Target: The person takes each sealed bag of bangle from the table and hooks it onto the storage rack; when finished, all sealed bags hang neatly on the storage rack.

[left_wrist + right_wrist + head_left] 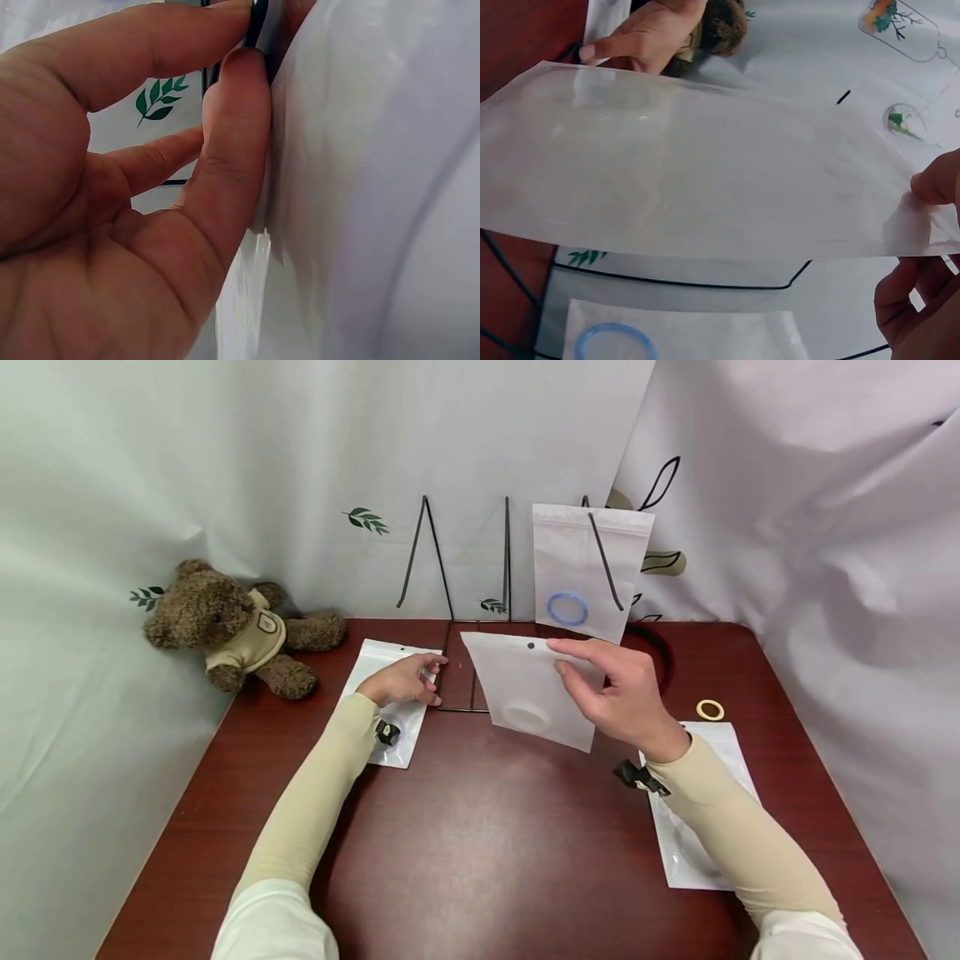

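My right hand [622, 693] pinches the top edge of a white zip bag [517, 672] beside its punched hole. This bag hangs tilted above the table, with a pale ring shape showing low inside it. My left hand [401, 681] pinches the base of a black wire display rack [507, 556] at its left side, between thumb and finger. Beneath that hand lies another white bag [407, 731]. From the rack's right hook hangs a white bag [555, 547] with a blue ring [551, 608] in it.
Under my right forearm lies a white bag [675, 852], with a loose yellow ring [699, 710] beyond it. A brown teddy bear [258, 639] leans at the back left of the dark red table [465, 860]. White curtains [285, 468] surround the table's back and sides.
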The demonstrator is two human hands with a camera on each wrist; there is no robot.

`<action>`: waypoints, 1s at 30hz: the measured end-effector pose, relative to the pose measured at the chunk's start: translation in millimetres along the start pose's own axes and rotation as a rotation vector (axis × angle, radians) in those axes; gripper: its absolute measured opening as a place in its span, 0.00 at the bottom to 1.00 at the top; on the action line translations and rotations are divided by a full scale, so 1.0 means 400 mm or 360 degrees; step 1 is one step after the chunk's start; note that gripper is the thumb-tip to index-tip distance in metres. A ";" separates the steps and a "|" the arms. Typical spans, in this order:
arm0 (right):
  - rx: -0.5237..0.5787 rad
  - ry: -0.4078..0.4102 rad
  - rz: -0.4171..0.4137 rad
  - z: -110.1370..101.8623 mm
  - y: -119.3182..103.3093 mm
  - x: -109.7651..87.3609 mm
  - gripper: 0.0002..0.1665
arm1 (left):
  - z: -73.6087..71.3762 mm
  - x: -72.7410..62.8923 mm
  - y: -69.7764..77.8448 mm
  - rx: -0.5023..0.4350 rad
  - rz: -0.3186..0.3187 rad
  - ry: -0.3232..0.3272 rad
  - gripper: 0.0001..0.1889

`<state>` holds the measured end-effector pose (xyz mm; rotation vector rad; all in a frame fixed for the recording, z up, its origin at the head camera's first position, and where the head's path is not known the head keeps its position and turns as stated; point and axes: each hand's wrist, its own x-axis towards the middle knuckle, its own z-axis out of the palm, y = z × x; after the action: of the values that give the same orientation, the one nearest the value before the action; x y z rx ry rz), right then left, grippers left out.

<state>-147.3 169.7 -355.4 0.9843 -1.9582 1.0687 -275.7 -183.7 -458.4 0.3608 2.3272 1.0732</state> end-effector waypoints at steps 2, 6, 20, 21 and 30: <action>-0.0056 0.0030 -0.0035 0.007 -0.005 0.010 0.17 | -0.001 0.001 -0.001 0.0001 0.0002 0.0000 0.48; -0.0126 0.0087 -0.0027 0.023 -0.017 0.030 0.17 | -0.001 -0.001 -0.001 0.0007 0.0009 0.0003 0.48; -0.0168 0.0123 -0.0081 0.063 0.005 0.090 0.17 | 0.002 -0.003 -0.004 0.0029 0.0022 0.0021 0.48; -0.0174 0.0115 -0.0087 0.064 0.008 0.093 0.17 | 0.003 -0.004 -0.004 0.0032 0.0023 0.0021 0.48; -0.0225 0.0080 -0.0083 0.080 0.042 0.123 0.16 | 0.003 -0.006 -0.001 0.0017 0.0007 0.0020 0.47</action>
<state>-191.7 133.5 -334.2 0.9179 -1.9281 0.9043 -272.9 -184.4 -458.7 0.3647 2.3450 1.0684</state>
